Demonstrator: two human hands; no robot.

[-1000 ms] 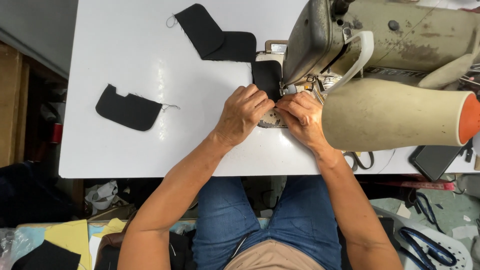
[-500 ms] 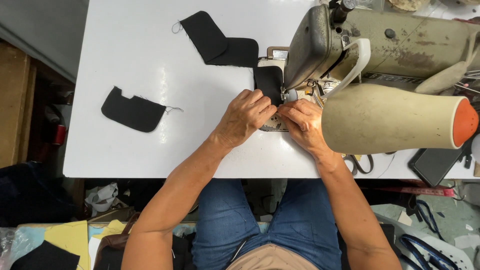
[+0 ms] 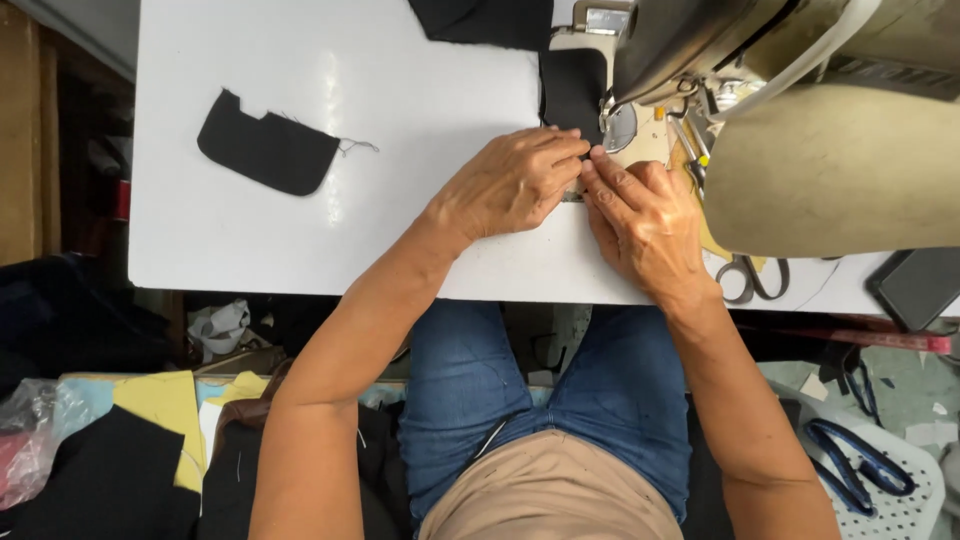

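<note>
Hands, two of them, meet at the foot of one beige sewing machine (image 3: 800,110) on the white surface (image 3: 300,230). The left hand (image 3: 515,185) lies knuckles up, its fingers (image 3: 560,150) drawn narrow together and pressing on the near edge of a black fabric piece (image 3: 572,90) that runs away from the fingertips under the machine's head. The right hand (image 3: 645,220) lies just beside it, its fingers (image 3: 610,170) touching the left hand's fingertips and flattened on the same edge; whether either hand pinches the cloth or only presses it down cannot be told. Three black fabric pieces show in all: the one at the fingertips, a second (image 3: 480,20) beyond the left fingers at the far edge of the surface, and a third, pocket-shaped with loose threads (image 3: 268,152), well apart to the left of the left hand. One pair of scissors (image 3: 750,278) lies near the right wrist, beside a dark flat case (image 3: 915,285) at the surface's near edge.
</note>
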